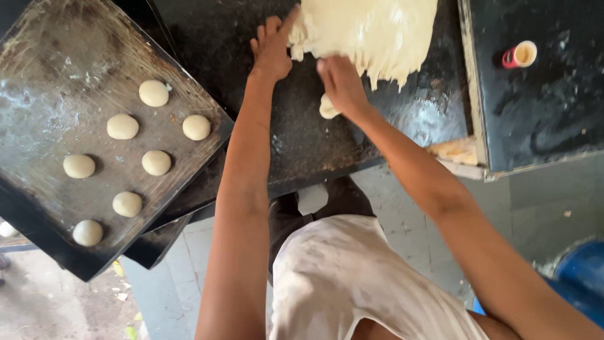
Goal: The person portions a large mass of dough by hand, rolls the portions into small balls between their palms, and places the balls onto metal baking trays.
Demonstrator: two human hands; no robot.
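A big pale mass of dough lies at the far edge of the dark stone counter. My left hand presses against the dough's left edge, fingers spread. My right hand is closed around a small lump of dough that sticks out below the palm, just off the big mass. To the left, a dark metal baking tray carries several round dough balls set apart in loose rows.
A small red-and-cream cup lies on its side on a second dark counter at the right. A gap with a pale scrap separates the counters. Grey tiled floor and a blue tub lie below right.
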